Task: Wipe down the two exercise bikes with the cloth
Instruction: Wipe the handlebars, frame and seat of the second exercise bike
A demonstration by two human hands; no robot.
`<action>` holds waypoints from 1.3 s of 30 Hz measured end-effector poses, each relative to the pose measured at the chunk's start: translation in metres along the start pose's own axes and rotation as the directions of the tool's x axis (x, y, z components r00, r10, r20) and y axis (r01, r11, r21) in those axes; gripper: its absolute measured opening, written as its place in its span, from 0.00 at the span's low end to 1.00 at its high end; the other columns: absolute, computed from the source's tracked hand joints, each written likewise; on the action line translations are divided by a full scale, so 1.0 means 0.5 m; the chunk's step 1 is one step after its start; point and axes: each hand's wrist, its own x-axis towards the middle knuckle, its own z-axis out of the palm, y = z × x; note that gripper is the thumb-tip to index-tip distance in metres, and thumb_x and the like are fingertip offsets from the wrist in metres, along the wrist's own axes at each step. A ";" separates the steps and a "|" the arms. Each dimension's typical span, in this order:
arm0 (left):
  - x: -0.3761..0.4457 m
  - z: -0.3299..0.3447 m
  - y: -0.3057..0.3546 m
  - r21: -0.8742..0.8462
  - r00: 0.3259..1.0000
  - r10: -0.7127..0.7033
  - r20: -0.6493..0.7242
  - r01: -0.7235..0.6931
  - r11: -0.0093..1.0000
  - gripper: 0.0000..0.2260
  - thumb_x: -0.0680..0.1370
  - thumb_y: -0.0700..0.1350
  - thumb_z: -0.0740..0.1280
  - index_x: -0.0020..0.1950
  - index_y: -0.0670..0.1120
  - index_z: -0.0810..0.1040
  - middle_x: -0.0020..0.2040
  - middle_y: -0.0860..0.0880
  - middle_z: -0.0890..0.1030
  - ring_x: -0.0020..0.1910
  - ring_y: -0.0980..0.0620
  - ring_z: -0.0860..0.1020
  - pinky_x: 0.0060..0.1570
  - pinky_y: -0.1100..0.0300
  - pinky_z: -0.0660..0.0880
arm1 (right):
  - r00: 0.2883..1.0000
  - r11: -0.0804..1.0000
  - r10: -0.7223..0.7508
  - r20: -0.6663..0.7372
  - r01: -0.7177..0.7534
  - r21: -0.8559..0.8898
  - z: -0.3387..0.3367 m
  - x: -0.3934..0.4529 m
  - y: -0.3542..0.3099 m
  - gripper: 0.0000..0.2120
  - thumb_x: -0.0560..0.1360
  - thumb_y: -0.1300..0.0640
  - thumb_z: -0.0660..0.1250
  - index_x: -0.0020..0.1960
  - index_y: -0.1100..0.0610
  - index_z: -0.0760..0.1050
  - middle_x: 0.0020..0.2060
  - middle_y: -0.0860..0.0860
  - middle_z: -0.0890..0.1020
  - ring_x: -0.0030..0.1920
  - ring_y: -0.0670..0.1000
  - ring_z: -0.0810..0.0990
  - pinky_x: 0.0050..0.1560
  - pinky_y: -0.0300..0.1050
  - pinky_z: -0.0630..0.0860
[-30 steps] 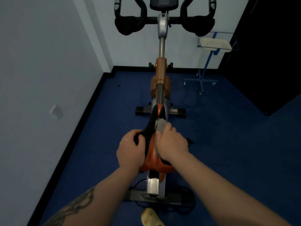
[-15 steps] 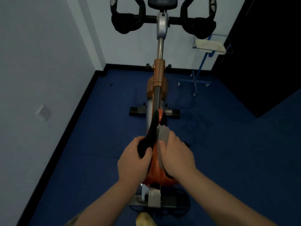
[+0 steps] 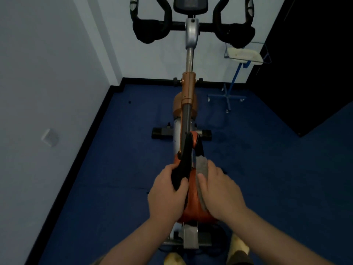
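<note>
- Head view, looking down along one bike (image 3: 188,104) that points away toward the far wall, sitting on blue floor (image 3: 107,169).
- Left hand (image 3: 166,196) is wrapped around the rear of the black saddle (image 3: 182,165); the fingers (image 3: 180,185) curl over its edge, so it's properly gripping it. The saddle looks tipped up on its side, nose pointing away.
- Right hand (image 3: 219,190) presses a grey cloth (image 3: 201,165) against the right side of the saddle and the orange body (image 3: 193,205) just below it. The fingers lie fairly flat over the cloth, thumb toward the middle; can't tell if they're actually pinching it or only pushing on it.
- So the cloth is right there on the bike, sandwiched under the right palm, with a bit sticking out past the fingertips on the far side.
- Farther up: silver post, orange collar, then the black handlebars (image 3: 150,33) and a dark console (image 3: 190,4) at the top edge.
- Front stabiliser bar (image 3: 162,132) crosses the floor mid-frame.
- Far right, near the wall, there's a blue stand (image 3: 232,87) with a pale tray (image 3: 244,54) on top, well apart from the bike.
- White wall on the left with a small socket (image 3: 50,137); dark panel on the right.
- Only one bike shows here.
</note>
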 end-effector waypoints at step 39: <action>0.001 0.000 0.005 -0.025 0.999 -0.017 -0.048 0.016 1.000 0.12 0.76 0.50 0.66 0.59 0.58 0.74 0.49 0.60 0.78 0.49 0.62 0.76 0.42 0.63 0.71 | 1.000 0.995 0.029 0.011 -0.030 0.093 -0.003 0.036 0.011 0.21 0.83 0.45 0.45 0.67 0.55 0.65 0.59 0.52 0.77 0.54 0.53 0.77 0.53 0.50 0.74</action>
